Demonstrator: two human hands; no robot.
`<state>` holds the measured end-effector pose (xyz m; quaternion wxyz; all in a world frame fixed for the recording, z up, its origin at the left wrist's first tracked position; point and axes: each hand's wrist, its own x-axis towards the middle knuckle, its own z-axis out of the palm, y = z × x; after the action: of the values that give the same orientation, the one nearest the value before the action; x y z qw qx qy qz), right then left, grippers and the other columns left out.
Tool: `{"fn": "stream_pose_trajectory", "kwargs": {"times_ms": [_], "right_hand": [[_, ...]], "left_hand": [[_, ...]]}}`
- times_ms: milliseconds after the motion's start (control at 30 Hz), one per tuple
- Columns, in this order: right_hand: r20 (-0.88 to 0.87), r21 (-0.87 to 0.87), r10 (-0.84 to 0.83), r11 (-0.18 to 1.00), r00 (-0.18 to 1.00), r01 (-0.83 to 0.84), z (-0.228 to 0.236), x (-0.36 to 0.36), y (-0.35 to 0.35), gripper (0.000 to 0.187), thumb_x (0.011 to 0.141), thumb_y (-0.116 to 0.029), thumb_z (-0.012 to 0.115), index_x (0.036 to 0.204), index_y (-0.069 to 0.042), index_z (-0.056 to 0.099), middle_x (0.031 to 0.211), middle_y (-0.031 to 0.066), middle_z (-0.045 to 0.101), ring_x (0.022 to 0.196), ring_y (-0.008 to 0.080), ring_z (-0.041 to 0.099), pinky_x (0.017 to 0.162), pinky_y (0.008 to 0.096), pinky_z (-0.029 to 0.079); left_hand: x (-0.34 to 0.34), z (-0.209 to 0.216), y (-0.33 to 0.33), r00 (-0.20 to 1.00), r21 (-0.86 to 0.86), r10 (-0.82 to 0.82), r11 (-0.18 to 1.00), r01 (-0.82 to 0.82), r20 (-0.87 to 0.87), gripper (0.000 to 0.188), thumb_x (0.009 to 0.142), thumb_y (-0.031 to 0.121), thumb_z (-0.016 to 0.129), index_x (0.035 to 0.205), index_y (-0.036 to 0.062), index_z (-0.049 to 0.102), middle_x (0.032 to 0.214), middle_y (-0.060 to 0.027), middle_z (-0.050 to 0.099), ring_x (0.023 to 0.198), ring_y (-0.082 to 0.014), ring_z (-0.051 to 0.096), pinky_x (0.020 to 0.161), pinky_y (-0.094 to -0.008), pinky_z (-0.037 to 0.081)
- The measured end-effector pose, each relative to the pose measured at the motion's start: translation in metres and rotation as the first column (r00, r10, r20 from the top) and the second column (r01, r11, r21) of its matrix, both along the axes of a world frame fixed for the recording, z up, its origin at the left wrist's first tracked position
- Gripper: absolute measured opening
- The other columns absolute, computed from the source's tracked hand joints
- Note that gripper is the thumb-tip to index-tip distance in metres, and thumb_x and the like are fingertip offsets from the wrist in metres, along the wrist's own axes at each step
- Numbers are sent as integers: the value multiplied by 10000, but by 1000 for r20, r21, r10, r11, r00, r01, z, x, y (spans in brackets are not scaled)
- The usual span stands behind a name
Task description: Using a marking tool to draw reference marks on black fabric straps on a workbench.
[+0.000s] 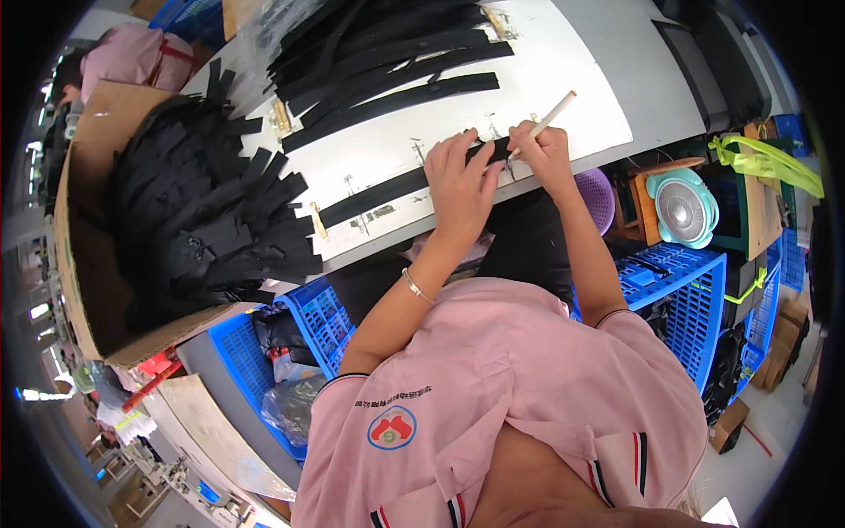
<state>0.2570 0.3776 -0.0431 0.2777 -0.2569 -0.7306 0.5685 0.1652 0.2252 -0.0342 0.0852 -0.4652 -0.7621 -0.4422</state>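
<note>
A long black strap [387,190] lies across the white table [563,62] near its front edge. My left hand [459,180] presses flat on the strap, fingers spread. My right hand [541,151] grips a white pencil-like marker [547,118] with its tip down on the strap's right end, just right of my left hand. A thin bracelet sits on my left wrist.
A pile of black straps [387,62] lies further back on the table. A cardboard box [84,246] at the left holds many more black strips. Blue crates [678,282] stand below the table, with a small teal fan [682,209] and a purple basket [597,195]. Another person in pink [132,55] sits at the far left.
</note>
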Motion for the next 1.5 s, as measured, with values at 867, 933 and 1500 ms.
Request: {"fn": "stream_pose_trajectory", "kwargs": {"times_ms": [867, 933, 1500], "right_hand": [[28, 111, 45, 993, 999, -48, 1, -72, -89, 250, 1002, -201, 661, 890, -1, 760, 627, 13, 626, 568, 52, 524, 518, 231, 396], [60, 148, 53, 987, 997, -61, 1, -72, -89, 249, 1002, -201, 662, 894, 1, 760, 624, 15, 630, 567, 52, 528, 518, 234, 401], [-78, 186, -299, 933, 951, 309, 8, -8, -58, 171, 1027, -114, 607, 1059, -8, 738, 836, 33, 659, 644, 73, 539, 567, 237, 427]], "left_hand": [[-21, -18, -100, 990, -172, 136, 976, -130, 22, 389, 873, 176, 758, 1250, 90, 709, 1339, -100, 625, 1286, -314, 534, 1160, -513, 327], [-21, -18, -101, 990, -170, 138, 977, -132, 25, 388, 875, 176, 757, 1250, 90, 708, 1339, -100, 625, 1287, -313, 533, 1160, -513, 327], [-64, -14, -53, 995, -137, 83, 987, -89, -54, 362, 910, 195, 718, 1210, -5, 680, 1301, -170, 600, 1268, -360, 503, 1141, -562, 319]]}}
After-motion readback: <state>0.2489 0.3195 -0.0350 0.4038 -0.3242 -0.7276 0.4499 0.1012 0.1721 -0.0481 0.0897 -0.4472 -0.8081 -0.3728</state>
